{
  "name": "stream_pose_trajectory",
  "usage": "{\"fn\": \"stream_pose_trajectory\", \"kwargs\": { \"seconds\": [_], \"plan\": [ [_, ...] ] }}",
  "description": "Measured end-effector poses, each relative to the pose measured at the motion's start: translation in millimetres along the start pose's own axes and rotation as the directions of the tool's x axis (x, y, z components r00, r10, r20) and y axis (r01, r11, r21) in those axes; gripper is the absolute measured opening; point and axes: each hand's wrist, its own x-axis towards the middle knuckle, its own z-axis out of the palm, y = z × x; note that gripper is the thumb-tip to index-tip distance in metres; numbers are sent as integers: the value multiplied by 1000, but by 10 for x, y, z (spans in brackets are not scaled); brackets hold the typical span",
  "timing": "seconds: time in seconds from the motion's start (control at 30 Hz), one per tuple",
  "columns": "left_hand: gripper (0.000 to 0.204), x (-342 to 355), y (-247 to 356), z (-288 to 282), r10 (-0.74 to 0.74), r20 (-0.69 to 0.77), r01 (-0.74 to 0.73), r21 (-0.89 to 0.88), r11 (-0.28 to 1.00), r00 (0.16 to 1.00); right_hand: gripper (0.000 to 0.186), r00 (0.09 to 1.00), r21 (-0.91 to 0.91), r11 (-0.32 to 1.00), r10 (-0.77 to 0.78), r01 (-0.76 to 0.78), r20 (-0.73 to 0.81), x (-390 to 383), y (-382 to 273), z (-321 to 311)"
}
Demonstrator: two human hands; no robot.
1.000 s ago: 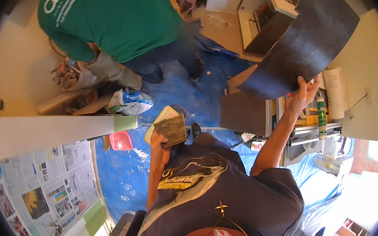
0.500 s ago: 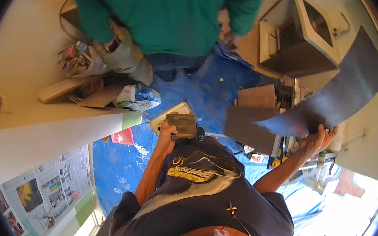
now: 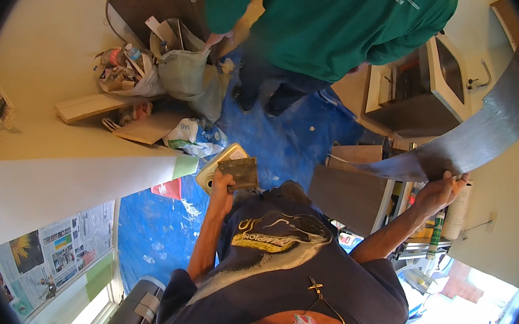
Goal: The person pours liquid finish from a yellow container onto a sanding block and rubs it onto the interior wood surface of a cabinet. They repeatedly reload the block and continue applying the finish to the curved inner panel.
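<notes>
My left hand (image 3: 221, 183) is closed on the edge of a small flat rectangular piece (image 3: 240, 174), brown and slightly shiny, held in front of my body. Just behind it shows a pale yellow tin (image 3: 206, 178) with a dark round opening; whether my hand touches the tin I cannot tell. Out to the right, my right hand (image 3: 442, 193) grips the near edge of a large, thin, dark sheet (image 3: 458, 148). The sheet bends in a curve, rising toward the wall at its far right end.
A person in a green top (image 3: 346, 22) stands ahead, one hand at a full sack (image 3: 183, 72). Blue sheeting (image 3: 282, 141) covers the floor. Boards (image 3: 343, 191) and tools crowd the right. An oven-like cabinet (image 3: 412, 91) stands behind them. A rolled dark bundle (image 3: 128, 318) lies lower left.
The person in green has moved right and leans toward the sack. My left hand and its piece have shifted slightly left. The large sheet has swung a little, its right end lower.
</notes>
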Motion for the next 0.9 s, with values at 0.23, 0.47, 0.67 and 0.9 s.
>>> {"fn": "stream_pose_trajectory", "kwargs": {
  "seconds": [0.23, 0.47, 0.67, 0.9],
  "plan": [
    [42, 250, -79, 193, -16, 4, 16, -32, 999, 1000, 70, 999, 4, 1000, -5, 5, -45, 240, 176, 72],
    [49, 719, -212, 732, -92, 75, 93, -6, 996, 993, 63, 994, 84, 996, 6, 4, -113, 621, 566, -168],
    [57, 1055, -294, 1651, -65, 68, 64, 17, 998, 996, 65, 983, 190, 976, 130, -105, -128, 1323, 1032, -367],
    [55, 1397, -228, 2461, -49, 109, 44, 47, 998, 993, 71, 986, 116, 990, 98, -82, -138, 1973, 1532, -410]
  ]
}}
